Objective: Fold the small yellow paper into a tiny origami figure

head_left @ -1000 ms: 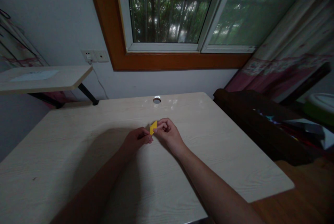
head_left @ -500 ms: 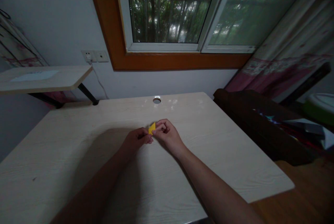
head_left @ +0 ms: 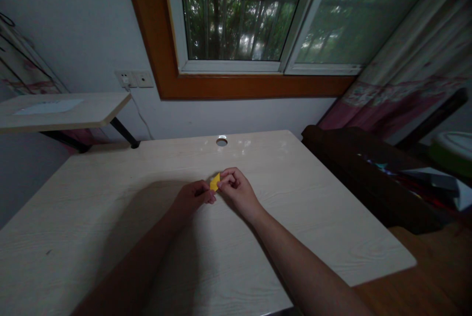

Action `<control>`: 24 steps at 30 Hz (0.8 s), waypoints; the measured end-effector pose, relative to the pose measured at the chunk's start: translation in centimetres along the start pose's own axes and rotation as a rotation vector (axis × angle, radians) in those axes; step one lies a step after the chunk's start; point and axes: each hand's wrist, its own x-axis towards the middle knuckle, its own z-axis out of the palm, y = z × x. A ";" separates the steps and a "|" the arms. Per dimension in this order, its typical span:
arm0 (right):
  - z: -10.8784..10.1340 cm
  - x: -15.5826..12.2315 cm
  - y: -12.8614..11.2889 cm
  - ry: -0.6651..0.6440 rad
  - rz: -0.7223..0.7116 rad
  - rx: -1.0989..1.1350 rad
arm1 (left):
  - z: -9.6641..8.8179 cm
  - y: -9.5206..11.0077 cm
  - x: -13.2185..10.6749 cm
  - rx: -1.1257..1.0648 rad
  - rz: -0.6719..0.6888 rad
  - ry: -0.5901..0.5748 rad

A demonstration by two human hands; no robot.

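A small folded piece of yellow paper (head_left: 215, 182) is between my hands, just above the desk's middle. Its visible part is angular, with a pointed corner at the top. My left hand (head_left: 193, 195) pinches its lower left side between thumb and fingers. From the other side, my right hand (head_left: 238, 189) pinches the right edge, with its fingers curled. The fingertips cover part of the paper, so its full shape is hidden.
The pale wooden desk (head_left: 313, 217) has a round cable hole (head_left: 221, 142) near its back edge. A raised shelf (head_left: 92, 114) on black legs stands at the back left. Dark furniture (head_left: 342, 173) with assorted items lies to the right. Behind is a window (head_left: 239, 16).
Both hands stay in nearly the same place. My right thumb has shifted slightly to the right, and a little more of the yellow paper shows.
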 end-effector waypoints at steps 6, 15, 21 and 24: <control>-0.1 0.0 0.3 -0.014 -0.001 -0.017 | 0.0 -0.2 0.0 -0.015 0.015 0.010; 0.0 -0.1 0.2 -0.027 0.004 -0.024 | 0.0 -0.6 0.1 -0.049 -0.004 0.005; 0.1 -0.1 0.1 -0.010 -0.003 -0.036 | 0.1 -0.2 0.0 -0.030 -0.015 0.013; 0.1 -0.1 0.1 -0.009 -0.014 -0.037 | 0.0 -0.1 0.0 -0.017 -0.013 0.011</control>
